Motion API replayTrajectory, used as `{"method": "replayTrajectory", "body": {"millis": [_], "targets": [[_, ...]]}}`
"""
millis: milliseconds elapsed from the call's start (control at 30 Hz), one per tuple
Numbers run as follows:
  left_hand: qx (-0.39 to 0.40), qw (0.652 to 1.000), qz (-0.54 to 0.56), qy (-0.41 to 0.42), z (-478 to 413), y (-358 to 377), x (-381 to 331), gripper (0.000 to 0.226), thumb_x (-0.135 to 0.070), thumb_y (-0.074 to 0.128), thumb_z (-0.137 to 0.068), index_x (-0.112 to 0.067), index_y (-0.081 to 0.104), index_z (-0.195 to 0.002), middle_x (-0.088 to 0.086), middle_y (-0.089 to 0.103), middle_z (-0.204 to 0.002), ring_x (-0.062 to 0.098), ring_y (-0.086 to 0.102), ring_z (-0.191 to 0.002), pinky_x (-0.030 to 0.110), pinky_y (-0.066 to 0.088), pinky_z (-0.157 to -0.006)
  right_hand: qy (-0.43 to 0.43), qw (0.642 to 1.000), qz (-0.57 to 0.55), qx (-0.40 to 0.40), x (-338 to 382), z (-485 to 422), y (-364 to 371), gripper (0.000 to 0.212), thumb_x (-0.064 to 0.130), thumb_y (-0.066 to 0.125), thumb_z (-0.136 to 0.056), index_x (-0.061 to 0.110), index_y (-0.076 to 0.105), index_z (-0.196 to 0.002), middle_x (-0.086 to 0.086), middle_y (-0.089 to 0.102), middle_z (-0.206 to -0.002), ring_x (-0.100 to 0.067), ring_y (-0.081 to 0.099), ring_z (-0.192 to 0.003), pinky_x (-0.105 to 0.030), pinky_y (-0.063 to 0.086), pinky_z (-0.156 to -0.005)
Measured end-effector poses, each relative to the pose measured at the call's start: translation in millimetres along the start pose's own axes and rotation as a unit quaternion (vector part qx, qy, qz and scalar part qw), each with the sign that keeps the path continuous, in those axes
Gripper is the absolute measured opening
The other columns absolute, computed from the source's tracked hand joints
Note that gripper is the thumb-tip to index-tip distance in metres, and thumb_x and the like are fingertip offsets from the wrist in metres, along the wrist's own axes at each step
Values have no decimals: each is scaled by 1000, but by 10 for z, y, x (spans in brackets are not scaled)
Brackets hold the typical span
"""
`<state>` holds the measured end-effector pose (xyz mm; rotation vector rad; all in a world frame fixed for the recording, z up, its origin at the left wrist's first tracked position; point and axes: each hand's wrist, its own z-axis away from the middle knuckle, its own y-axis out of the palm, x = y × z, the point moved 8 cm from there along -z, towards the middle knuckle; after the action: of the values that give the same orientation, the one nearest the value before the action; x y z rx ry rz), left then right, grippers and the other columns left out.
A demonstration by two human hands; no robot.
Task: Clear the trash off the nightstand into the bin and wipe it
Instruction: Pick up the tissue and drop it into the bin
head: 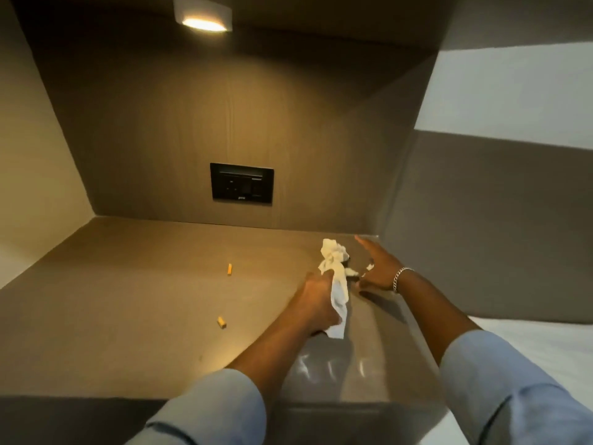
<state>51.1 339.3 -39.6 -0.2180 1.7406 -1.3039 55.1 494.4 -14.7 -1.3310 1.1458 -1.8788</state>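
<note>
Two small orange-tan cigarette butts lie on the brown matte desk point(134, 284): the far butt point(229, 269) toward the middle, the near butt point(221, 322) closer to the front edge, well apart from each other and left of both hands. One crumpled white paper tissue point(335, 277) is there, its bunched top standing above the left hand point(316, 303) and its flatter tail hanging below the fist. The left grip is clenched around the middle of that tissue. Small white scraps point(369, 268) show at the thumb side of the right hand point(378, 268); how many cannot be told. The right hand lies flat and released, fingers point(364, 241) stretched toward the desk's far right corner, holding nothing that can be made out. One silver chain bracelet point(399, 279) circles the right wrist. Two pale blue sleeves point(500, 390) are pushed back on the forearms.

The desk surface is wood-grained, with a glossy glare patch near the front right. It sits in a recessed niche of matching brown panels. On the back panel is one black rectangular switch-and-socket plate point(241, 182). One white downlight point(202, 15), lit, is fixed overhead. At the right stand a grey upholstered headboard point(500, 226) and a white bed sheet point(539, 345).
</note>
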Motion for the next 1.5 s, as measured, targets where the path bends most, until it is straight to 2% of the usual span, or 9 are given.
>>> {"method": "replayTrajectory", "body": {"millis": [167,267,367,467,733,933,1100,1267,1500], "targets": [[-61,987,121,-89,-368,-14,328,46,-17,71,-70,-16,59,-114,10,68,-111,31,65,-99,33,56,-81,-90,976,142,140,448,-404,402,58,26,72,-75,24,51,-129,-6,59,-133,-28,57,-118,-40,48,-100],[-97,955,239,-146,-301,-42,467,25,-7,65,-70,-11,66,-95,14,72,-90,33,70,-80,45,62,-69,-101,981,158,56,583,-359,511,38,19,70,-74,19,67,-111,-8,70,-116,-30,63,-109,-31,50,-91],[-99,886,401,-210,-128,-23,583,24,10,65,-68,1,69,-90,20,70,-76,31,69,-66,52,62,-66,-95,994,-17,-42,633,-35,488,26,6,63,-71,14,75,-93,-12,76,-96,-25,68,-92,-27,49,-77],[-102,809,545,-196,194,-124,414,26,16,67,-72,8,67,-97,22,68,-90,33,67,-73,37,62,-62,-88,961,-231,-124,613,519,348,18,0,67,-74,7,75,-89,-17,76,-90,-16,65,-81,-34,53,-73],[-44,762,637,-110,1674,251,-111,26,21,60,-75,-4,63,-80,12,72,-74,24,71,-59,29,61,-53,-75,930,-339,-123,402,2466,542,35,-5,68,-79,2,66,-113,-16,72,-110,-19,69,-96,-30,56,-86],[31,811,542,-217,2563,1889,290,33,19,71,-65,-10,68,-79,1,74,-71,21,72,-67,25,59,-54,81,935,-326,-113,-666,3222,1978,34,-6,68,-76,13,72,-104,-3,76,-95,5,68,-77,-10,54,-68],[78,819,443,-357,2785,3392,971,36,11,69,-71,-6,73,-103,10,73,-96,24,67,-86,15,57,-60,235,909,-328,-106,-1722,3254,3520,25,-1,68,-78,11,74,-99,-8,75,-96,-25,70,-91,-34,57,-80],[112,830,386,-388,2760,4529,1487,37,-6,70,-79,-11,68,-116,11,69,-121,28,64,-109,37,53,-98,289,890,-344,-77,-2547,3027,4693,24,6,68,-81,10,71,-104,-14,73,-106,-27,66,-99,-41,54,-93],[139,813,417,-382,2889,4368,1477,65,3,60,-72,-18,54,-133,9,59,-134,29,58,-121,49,48,-103,336,857,-389,-38,-2770,3098,4766,29,-2,57,-84,10,65,-110,-12,66,-113,-29,60,-107,-36,51,-97]]}}
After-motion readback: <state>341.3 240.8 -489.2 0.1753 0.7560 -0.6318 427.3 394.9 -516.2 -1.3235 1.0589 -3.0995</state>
